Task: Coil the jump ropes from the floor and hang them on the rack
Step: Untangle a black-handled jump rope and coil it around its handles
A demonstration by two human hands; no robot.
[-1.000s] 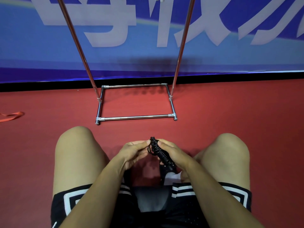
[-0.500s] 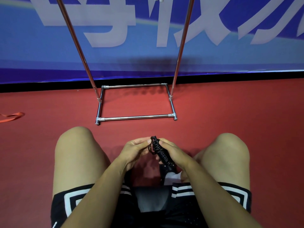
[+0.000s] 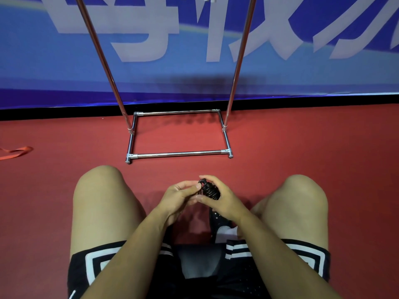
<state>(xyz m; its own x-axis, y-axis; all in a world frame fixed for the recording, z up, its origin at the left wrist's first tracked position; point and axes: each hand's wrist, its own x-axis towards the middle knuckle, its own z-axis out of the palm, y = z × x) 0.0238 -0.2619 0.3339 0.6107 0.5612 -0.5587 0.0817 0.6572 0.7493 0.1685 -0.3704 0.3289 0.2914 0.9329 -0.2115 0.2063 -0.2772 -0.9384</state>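
Note:
I crouch on a red floor with my knees apart. A black jump rope, its cord wound tightly around the handles, sits between my hands. My right hand grips the bundle, fingers curled over its top. My left hand pinches the cord at the bundle's upper end with thumb and fingertips. The chrome rack stands ahead on its rectangular base, two uprights rising out of view. Its top bar is not visible.
A blue banner wall with white characters runs behind the rack. An orange strap lies on the floor at the far left. My black shoe shows below my right hand. Red floor stretches on both sides.
My right hand has shifted up the bundle and now covers most of the handle that showed before. My left thumb stays at the cord end. The rack has not moved.

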